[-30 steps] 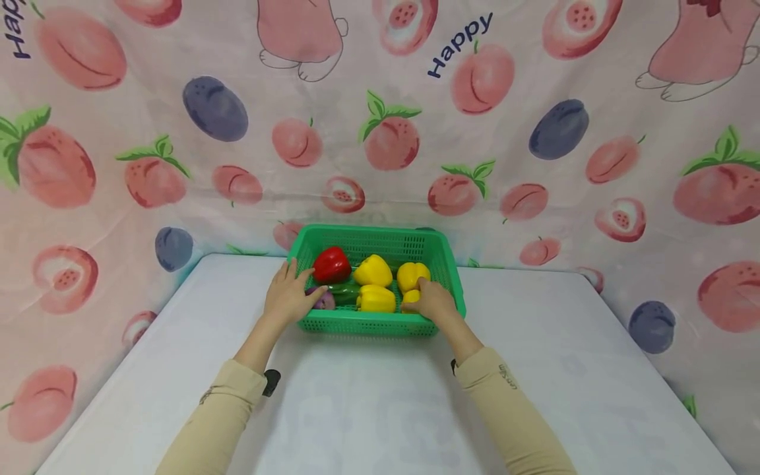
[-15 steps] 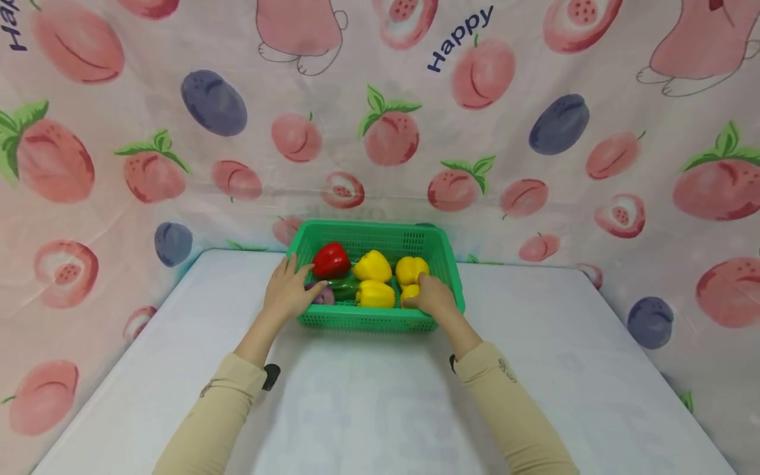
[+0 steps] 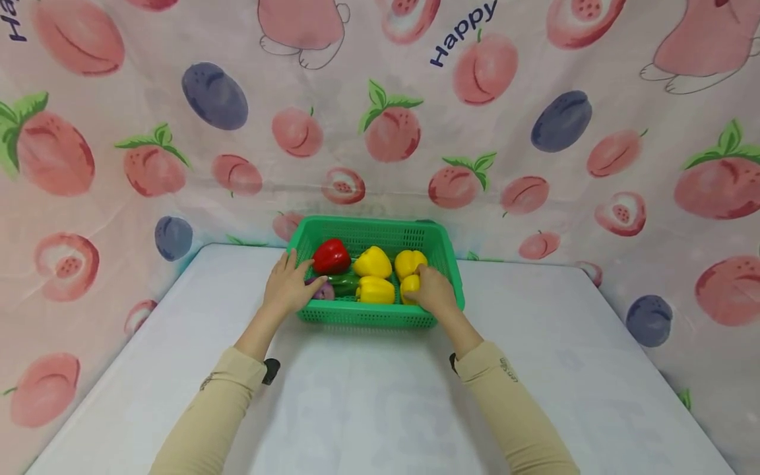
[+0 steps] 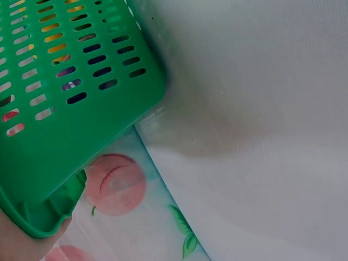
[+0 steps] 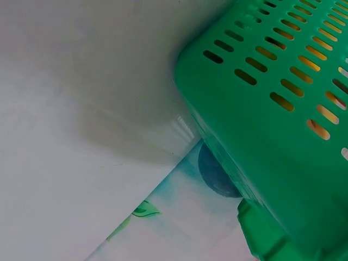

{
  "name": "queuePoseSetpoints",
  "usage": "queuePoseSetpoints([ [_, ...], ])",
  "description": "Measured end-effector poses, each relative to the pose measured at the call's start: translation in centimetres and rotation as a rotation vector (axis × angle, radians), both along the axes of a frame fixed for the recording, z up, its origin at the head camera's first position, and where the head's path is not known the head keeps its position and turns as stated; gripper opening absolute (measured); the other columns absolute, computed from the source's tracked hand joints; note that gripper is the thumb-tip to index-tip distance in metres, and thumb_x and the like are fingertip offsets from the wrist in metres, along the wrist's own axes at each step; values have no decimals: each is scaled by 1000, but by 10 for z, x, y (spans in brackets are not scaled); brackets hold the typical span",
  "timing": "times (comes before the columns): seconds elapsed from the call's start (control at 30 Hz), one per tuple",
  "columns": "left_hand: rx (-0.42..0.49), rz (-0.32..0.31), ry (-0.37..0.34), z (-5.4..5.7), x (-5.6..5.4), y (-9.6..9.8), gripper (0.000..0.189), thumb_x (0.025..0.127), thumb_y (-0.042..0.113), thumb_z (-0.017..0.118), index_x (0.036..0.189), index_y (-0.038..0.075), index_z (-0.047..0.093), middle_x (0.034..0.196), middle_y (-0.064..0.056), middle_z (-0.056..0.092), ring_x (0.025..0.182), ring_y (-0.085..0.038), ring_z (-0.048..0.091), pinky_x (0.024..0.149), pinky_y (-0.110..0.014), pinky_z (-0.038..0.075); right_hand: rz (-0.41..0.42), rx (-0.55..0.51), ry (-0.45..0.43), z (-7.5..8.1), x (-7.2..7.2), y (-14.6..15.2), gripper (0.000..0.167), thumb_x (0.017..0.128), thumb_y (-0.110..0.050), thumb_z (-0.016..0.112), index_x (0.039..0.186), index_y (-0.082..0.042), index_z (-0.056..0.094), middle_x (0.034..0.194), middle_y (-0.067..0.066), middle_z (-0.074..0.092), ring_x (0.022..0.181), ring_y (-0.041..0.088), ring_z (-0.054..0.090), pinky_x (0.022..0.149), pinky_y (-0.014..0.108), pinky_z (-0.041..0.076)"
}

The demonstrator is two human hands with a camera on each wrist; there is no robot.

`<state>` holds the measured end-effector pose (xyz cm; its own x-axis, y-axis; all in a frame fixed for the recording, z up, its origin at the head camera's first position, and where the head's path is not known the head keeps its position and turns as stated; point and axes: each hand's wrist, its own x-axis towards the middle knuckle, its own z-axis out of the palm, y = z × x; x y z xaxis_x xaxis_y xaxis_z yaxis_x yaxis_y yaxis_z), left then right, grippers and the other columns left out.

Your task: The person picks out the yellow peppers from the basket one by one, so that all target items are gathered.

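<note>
My right hand (image 3: pixel 438 290) curls its fingers round a yellow pepper (image 3: pixel 410 288); my left hand (image 3: pixel 285 287) spreads its fingers over the rim of the green basket (image 3: pixel 359 309), gripping nothing I can see from here. Pulling crookedly could knock the second pepper (image 3: pixel 409 262) just beyond my right fingertips.

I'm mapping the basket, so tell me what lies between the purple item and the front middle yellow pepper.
A green vegetable lies between them, seen in the head view.

white table (image 3: pixel 362 402), fruit-printed pink cloth (image 3: pixel 350 99) behind, dark lettering (image 3: pixel 460 37)
</note>
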<state>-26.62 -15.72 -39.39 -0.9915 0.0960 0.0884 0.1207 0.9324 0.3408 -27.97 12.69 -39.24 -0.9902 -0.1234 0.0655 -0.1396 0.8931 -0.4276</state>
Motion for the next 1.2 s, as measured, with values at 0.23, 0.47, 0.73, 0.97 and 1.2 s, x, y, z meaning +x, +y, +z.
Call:
queuePoseSetpoints([
  [0.23, 3, 2, -8, 2, -1, 0, 64, 95, 48, 43, 142, 4, 39, 154, -29, 12, 143, -46, 8, 118, -54, 11, 11, -44, 58, 1, 1, 1, 54, 81, -26, 73, 123, 2, 54, 116, 20, 61, 96, 32, 61, 81, 44, 53],
  [0.47, -2, -5, -15, 4, -2, 1, 65, 95, 48, 42, 142, 4, 39, 154, -29, 11, 143, -45, 6, 118, -54, 11, -8, -84, 131, 3, 2, 2, 53, 80, -25, 74, 122, 1, 55, 117, 20, 60, 98, 35, 58, 80, 45, 52],
  [0.73, -5, -3, -14, 2, 0, 0, 64, 95, 48, 43, 142, 4, 39, 154, -29, 12, 143, -46, 7, 118, -55, 11, -7, -123, 169, 0, 5, 2, 52, 82, -24, 71, 124, 0, 53, 126, 20, 54, 105, 38, 52, 86, 48, 48],
  [0.97, -6, -1, -16, 0, 0, 1, 64, 95, 48, 43, 142, 4, 39, 154, -29, 12, 143, -46, 8, 117, -55, 12, 0, -215, 209, -3, 7, 4, 51, 83, -19, 70, 124, 3, 50, 129, 22, 51, 113, 39, 49, 93, 47, 47],
  [1.2, 0, -2, -14, 1, -1, 0, 64, 95, 47, 43, 142, 4, 39, 154, -28, 12, 143, -46, 7, 117, -56, 12, -25, -307, 227, -4, 6, 5, 53, 83, -19, 71, 126, 3, 49, 129, 20, 51, 116, 36, 50, 98, 47, 46],
])
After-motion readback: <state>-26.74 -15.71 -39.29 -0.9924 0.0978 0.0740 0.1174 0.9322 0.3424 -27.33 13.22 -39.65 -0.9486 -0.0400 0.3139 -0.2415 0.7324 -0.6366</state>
